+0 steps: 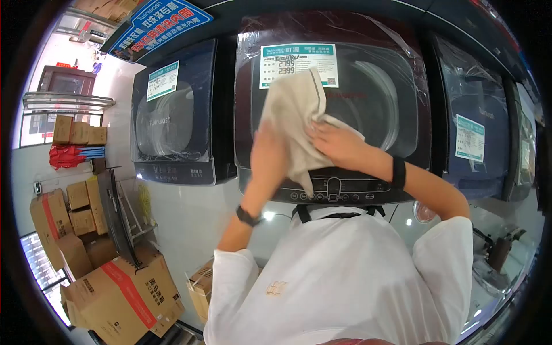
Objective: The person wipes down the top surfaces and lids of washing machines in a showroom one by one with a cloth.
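Note:
A beige cloth (293, 109) hangs bunched over the lid of a dark maroon top-loading washing machine (379, 167) in front of me. My right hand (339, 144) has its fingers closed on the cloth's right side. At the cloth's left edge is my left hand (270, 152), smeared by motion, so its grip on the fabric cannot be made out. Behind the cloth, a green-and-white price label (319, 60) lies on the lid and is partly covered. Clear plastic film wraps the machine's top, and its control panel (356, 192) faces me.
Dark blue washing machines stand to the left (167, 126) and right (474, 109). A blue sign (158, 29) rises at the back left. Cardboard boxes (126, 299) and a leaning dark panel (118, 213) occupy the left floor. Glossy pale tiles (184, 224) run beneath.

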A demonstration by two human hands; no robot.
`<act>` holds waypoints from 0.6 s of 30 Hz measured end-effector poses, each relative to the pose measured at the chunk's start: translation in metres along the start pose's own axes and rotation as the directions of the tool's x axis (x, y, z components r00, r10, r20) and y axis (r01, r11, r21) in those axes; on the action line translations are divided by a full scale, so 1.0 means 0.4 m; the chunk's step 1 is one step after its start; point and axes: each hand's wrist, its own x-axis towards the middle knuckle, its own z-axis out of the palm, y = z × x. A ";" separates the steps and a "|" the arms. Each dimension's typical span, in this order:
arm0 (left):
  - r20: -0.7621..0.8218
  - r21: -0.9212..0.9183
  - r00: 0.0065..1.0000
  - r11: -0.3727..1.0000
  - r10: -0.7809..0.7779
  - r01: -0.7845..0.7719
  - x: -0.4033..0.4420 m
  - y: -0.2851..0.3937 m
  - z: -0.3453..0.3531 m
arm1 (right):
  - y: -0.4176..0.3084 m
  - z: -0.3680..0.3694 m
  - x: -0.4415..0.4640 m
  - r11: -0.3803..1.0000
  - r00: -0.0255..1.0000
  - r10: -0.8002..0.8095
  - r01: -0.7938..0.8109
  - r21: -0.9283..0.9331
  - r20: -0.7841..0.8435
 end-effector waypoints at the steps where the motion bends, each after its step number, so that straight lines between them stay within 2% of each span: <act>1: 0.019 -0.061 0.999 0.998 0.030 -0.029 -0.057 0.017 0.038 | -0.020 -0.024 -0.022 0.998 1.000 -0.019 0.019 0.053 0.012; 2: 0.023 -0.132 0.999 0.991 0.037 -0.034 -0.085 0.068 0.001 | -0.023 -0.046 -0.038 0.994 0.999 -0.041 0.038 0.106 0.022; 3: 0.025 -0.127 0.997 0.989 0.078 -0.075 -0.108 0.091 0.001 | -0.010 -0.058 -0.049 0.995 0.999 -0.022 0.018 0.100 0.045; 5: 0.058 -0.209 0.997 0.978 0.041 -0.028 -0.090 0.105 -0.024 | 0.027 -0.080 -0.065 0.996 0.996 0.005 -0.013 0.085 0.092; 7: 0.091 -0.261 0.996 0.965 0.026 -0.001 -0.067 0.086 -0.013 | 0.078 -0.120 -0.058 0.998 0.998 0.061 -0.061 -0.005 0.028; 10: 0.096 -0.210 0.995 0.978 0.032 -0.012 0.021 0.064 0.008 | 0.189 -0.143 -0.064 0.968 0.991 0.099 -0.117 -0.222 -0.090; 13: -0.017 -0.139 0.999 0.989 0.045 -0.047 0.080 0.085 0.045 | 0.183 -0.138 -0.087 0.939 0.939 0.317 -0.330 -0.092 -0.132; 15: 0.066 -0.133 0.976 0.971 0.206 -0.196 0.074 0.100 0.102 | 0.148 -0.129 -0.126 0.947 0.937 0.302 -0.316 -0.058 -0.178; 16: 0.082 -0.150 0.967 0.963 0.239 -0.225 0.057 0.113 0.123 | 0.119 -0.122 -0.152 0.950 0.934 0.296 -0.309 -0.037 -0.200; 17: 0.099 -0.169 0.957 0.953 0.272 -0.253 0.049 0.132 0.121 | 0.084 -0.136 -0.173 0.927 0.917 0.369 -0.376 -0.014 -0.151; 18: 0.089 -0.203 0.961 0.950 0.261 -0.238 0.042 0.167 0.061 | 0.079 -0.150 -0.199 0.930 0.923 0.363 -0.367 -0.003 -0.125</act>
